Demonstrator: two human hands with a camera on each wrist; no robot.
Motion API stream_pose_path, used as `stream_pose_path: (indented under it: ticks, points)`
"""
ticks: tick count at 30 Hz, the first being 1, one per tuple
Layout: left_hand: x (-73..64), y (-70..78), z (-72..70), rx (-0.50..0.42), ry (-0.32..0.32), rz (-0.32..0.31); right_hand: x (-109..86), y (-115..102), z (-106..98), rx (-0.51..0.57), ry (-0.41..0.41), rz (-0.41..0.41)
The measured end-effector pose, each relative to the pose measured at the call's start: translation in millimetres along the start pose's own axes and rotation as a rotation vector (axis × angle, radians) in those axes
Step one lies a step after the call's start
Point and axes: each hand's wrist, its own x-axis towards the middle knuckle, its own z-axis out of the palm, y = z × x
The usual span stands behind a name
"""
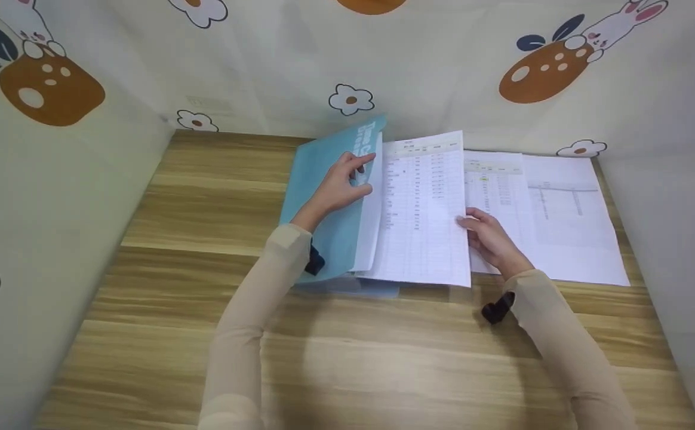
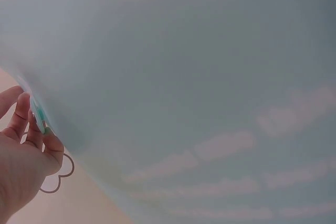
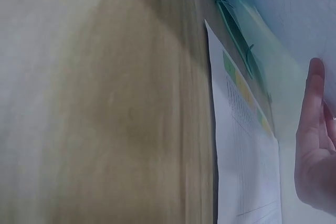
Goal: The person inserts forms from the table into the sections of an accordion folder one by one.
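Observation:
A light blue document folder (image 1: 323,179) with white lettering stands partly raised at the table's middle. My left hand (image 1: 338,188) grips the edge of its cover; in the left wrist view the fingers of that hand (image 2: 31,135) pinch the edge near a small teal piece (image 2: 39,114). White sheets stick out from the folder's right side. The front one is a printed table sheet (image 1: 425,209), slightly lifted. My right hand (image 1: 494,239) holds its right edge, thumb in front. In the right wrist view part of the right hand (image 3: 315,145) lies against pale material.
To the right, two more printed sheets (image 1: 503,179) (image 1: 574,227) overlap flat on the wooden table (image 1: 383,358). Patterned cloth walls (image 1: 276,71) stand close behind and on both sides. A clear flap (image 1: 377,288) shows below the folder.

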Motion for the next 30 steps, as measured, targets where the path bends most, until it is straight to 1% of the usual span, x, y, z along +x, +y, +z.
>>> stream_pose_path:
  ticks: [3, 5, 12, 19, 30]
  points:
    - [0.4, 0.0, 0.1, 0.007, -0.002, 0.005, 5.5, -1, 2, -0.018, -0.005, 0.008]
    - [0.3, 0.4, 0.1, 0.012, -0.003, 0.002, 9.0, -1, 5, -0.012, -0.011, 0.013]
    - [2.0, -0.4, 0.8, 0.018, 0.017, 0.028, 19.0, -1, 15, -0.026, 0.007, 0.03]
    - [1.3, -0.1, 1.6, 0.026, 0.014, 0.018, 24.8, 2, 21, -0.059, 0.0, 0.026]
    - [1.2, 1.4, 1.2, 0.032, 0.006, 0.009, 29.1, 9, 32, -0.032, -0.001, 0.037]
